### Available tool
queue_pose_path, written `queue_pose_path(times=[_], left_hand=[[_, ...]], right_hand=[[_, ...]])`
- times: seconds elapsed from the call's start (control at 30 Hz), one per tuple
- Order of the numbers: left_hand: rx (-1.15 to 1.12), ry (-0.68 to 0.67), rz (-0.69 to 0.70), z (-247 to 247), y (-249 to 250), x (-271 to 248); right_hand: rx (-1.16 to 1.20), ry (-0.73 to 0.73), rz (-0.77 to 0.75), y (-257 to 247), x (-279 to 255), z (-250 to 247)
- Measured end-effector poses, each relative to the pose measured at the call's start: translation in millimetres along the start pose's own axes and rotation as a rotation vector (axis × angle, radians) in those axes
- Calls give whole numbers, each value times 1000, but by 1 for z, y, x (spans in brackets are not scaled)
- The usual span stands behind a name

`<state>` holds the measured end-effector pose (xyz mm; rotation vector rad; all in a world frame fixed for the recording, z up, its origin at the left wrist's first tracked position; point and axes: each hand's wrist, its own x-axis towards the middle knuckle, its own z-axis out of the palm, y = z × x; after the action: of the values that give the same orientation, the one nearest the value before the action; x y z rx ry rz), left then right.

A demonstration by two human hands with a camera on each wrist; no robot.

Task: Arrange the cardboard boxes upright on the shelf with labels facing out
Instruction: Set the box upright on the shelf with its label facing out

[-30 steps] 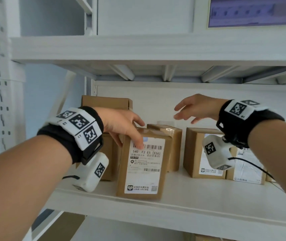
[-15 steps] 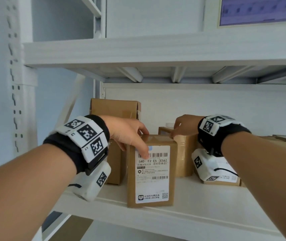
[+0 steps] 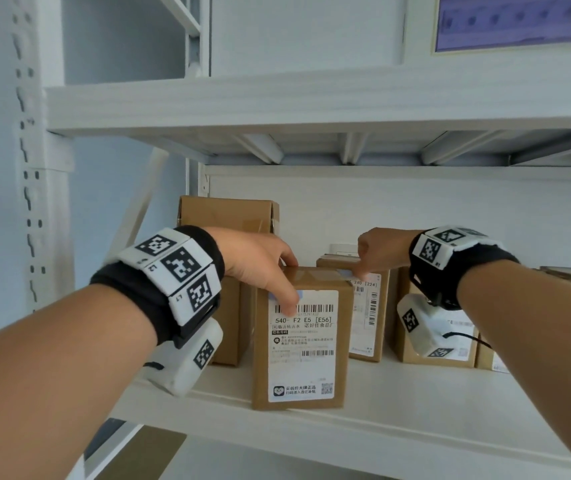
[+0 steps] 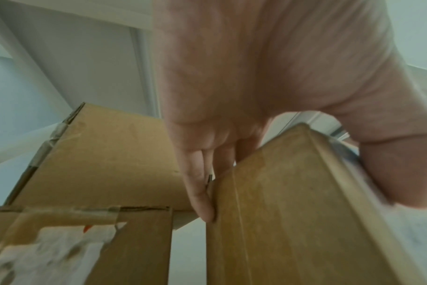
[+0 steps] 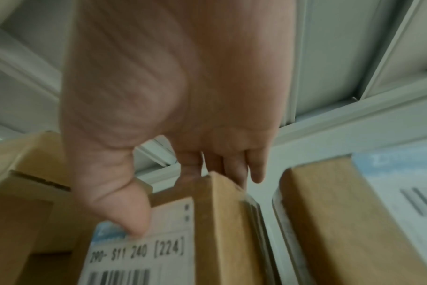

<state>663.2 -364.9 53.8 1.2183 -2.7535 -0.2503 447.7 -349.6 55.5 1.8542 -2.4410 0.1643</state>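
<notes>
A person's left hand grips the top of an upright cardboard box near the front edge of a white shelf, thumb down over its outward-facing label and fingers curled behind. The right hand, which a second ago hung open in the air above the boxes farther right and half a second ago had just reached the box behind, now pinches the top of that second box, marked "240 [224]", thumb on its label and fingers over the back edge. The front box has barely shifted and stands straighter than a second ago.

The second box stands just behind and to the right of the first, its left part hidden by it. A taller plain box stands at the back left, partly covered by the left wrist. Two more labelled boxes to the right are largely masked by the right wrist camera and forearm, their print unreadable. Both wrist views are motion-blurred; in the left one the front label is only a pale smear at the edge.
</notes>
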Motion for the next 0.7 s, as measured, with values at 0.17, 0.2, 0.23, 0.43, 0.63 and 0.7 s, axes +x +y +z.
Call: queue_pose_path(times=[0.17, 0.2, 0.23, 0.43, 0.63, 0.7], left_hand=[[-119, 21, 44, -10, 4, -6], [-168, 40, 57, -16, 5, -8], [-222, 68, 71, -23, 7, -10], [-406, 257, 138, -60, 16, -20], [-479, 387, 180, -62, 21, -14], [-509, 403, 212, -62, 19, -11]], right_hand=[[70, 41, -61, 3, -10, -15], [118, 94, -85, 4, -12, -21], [157, 147, -110, 3, -15, -27], [783, 192, -208, 1, -34, -60], [929, -11, -357, 3, -58, -73], [912, -46, -389, 1, -59, -72]])
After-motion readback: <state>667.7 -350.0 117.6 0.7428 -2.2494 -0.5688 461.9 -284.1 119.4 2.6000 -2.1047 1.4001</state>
